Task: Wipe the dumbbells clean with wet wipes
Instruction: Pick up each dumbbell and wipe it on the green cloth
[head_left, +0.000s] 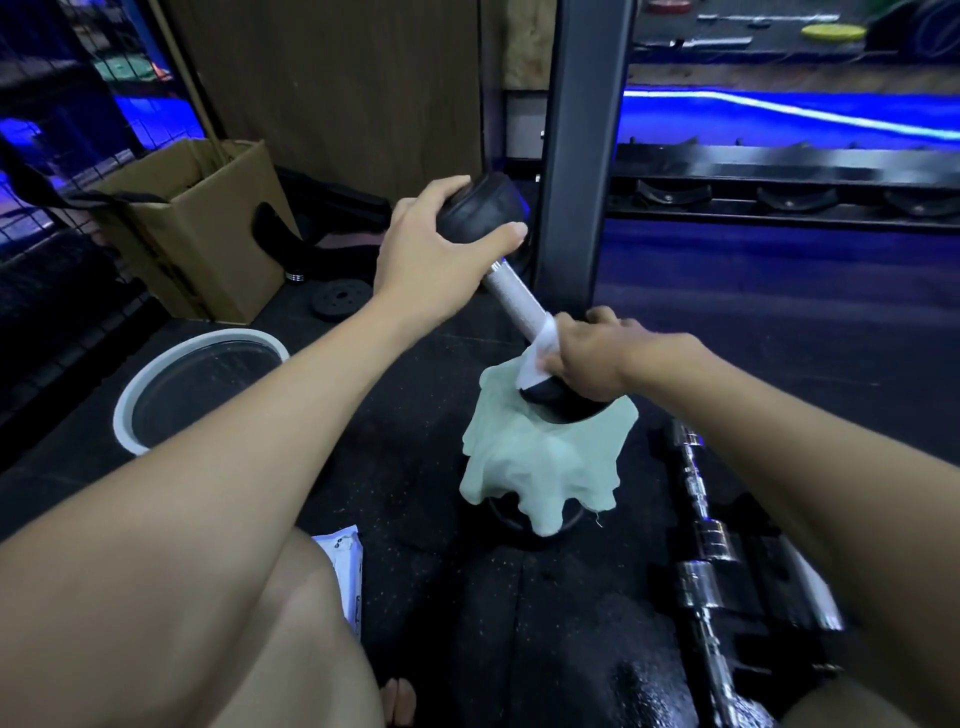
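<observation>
Dumbbell (511, 291) tilted, L hand (431, 254) gripping top head, R hand (592, 353) clutching wet wipe (540, 348) round handle

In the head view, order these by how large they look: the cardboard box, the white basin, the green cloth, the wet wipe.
1. cardboard box and white basin: similar, not ranked
2. green cloth
3. wet wipe, smallest, partly hidden by the right hand

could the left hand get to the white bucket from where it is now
Probably yes, but not while busy: the left hand grips the dumbbell by its upper head. The white bucket sits on that arm's side, with nothing visible between them.
</observation>
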